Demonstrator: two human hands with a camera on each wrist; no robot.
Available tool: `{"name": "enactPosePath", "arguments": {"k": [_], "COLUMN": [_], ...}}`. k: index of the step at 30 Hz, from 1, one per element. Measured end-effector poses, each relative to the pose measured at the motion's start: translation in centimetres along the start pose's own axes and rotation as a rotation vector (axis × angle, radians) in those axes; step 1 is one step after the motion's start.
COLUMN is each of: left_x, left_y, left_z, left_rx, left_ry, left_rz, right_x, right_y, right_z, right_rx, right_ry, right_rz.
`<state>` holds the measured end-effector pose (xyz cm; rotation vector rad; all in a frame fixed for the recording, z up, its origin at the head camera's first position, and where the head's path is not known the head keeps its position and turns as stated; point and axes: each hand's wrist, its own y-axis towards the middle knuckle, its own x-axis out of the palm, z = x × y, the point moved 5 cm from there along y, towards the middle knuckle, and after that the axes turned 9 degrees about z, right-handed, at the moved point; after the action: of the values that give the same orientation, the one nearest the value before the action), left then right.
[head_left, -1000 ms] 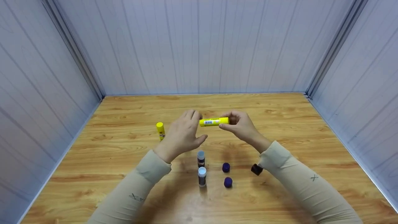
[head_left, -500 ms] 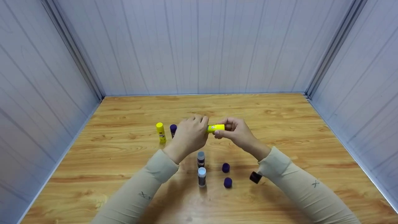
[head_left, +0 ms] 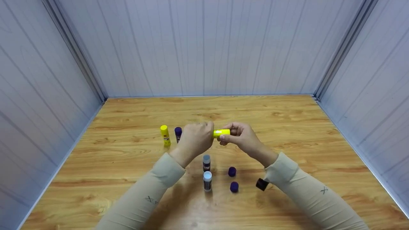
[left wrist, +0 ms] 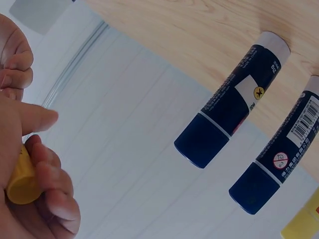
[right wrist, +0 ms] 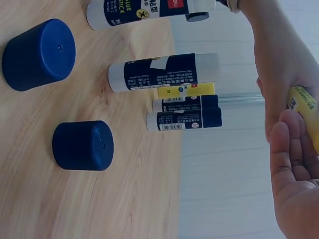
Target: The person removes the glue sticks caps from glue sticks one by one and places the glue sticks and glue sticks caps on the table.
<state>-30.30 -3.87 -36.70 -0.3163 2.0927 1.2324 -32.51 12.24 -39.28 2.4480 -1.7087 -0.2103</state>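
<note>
A yellow glue stick (head_left: 221, 133) is held level above the table between both hands. My left hand (head_left: 196, 138) curls round its left part and hides that end in the head view. On the right part, my right hand (head_left: 241, 137) pinches it between thumb and fingers. In the left wrist view, the yellow end of the glue stick (left wrist: 24, 181) pokes out of the curled left fingers (left wrist: 60, 199). The right wrist view shows its yellow body (right wrist: 305, 112) too. Below the hands stand two uncapped glue sticks, one behind (head_left: 206, 163) and one in front (head_left: 207, 182).
Two dark blue caps (head_left: 232, 172) (head_left: 234, 187) rest right of the uncapped sticks. Another yellow glue stick (head_left: 165, 135) stands at left beside a blue-capped one (head_left: 178, 134); a second blue-capped stick (left wrist: 279, 149) shows in the left wrist view. Panel walls (head_left: 204, 48) enclose the wooden table (head_left: 127, 179).
My left hand has gone from outstretched fingers to gripping the yellow glue stick's left part. The stick and my right hand have come slightly lower. The blue-capped stick behind the left hand has come into sight.
</note>
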Motion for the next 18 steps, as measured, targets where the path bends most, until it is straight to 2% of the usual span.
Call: {"name": "enactPosePath", "arguments": {"k": [4, 8, 14, 18], "left_x": [0.0, 0.1, 0.3, 0.6], "left_y": [-0.1, -0.2, -0.3, -0.4], "left_z": [0.0, 0.0, 0.0, 0.1], "left_rx": [0.006, 0.010, 0.018, 0.019], "left_ry": [-0.013, -0.027, -0.006, 0.007], "left_rz": [-0.003, -0.013, -0.033, -0.067], "right_x": [-0.1, -0.3, -0.7, -1.0], "right_y": [-0.1, -0.3, -0.6, -0.8], "right_z": [-0.1, -0.4, -0.8, -1.1], "right_rx": [-0.003, -0.038, -0.196, -0.275], "right_ry": [-0.021, -0.147, -0.412, -0.502], "right_rz": [-0.004, -0.003, 0.014, 0.030]}}
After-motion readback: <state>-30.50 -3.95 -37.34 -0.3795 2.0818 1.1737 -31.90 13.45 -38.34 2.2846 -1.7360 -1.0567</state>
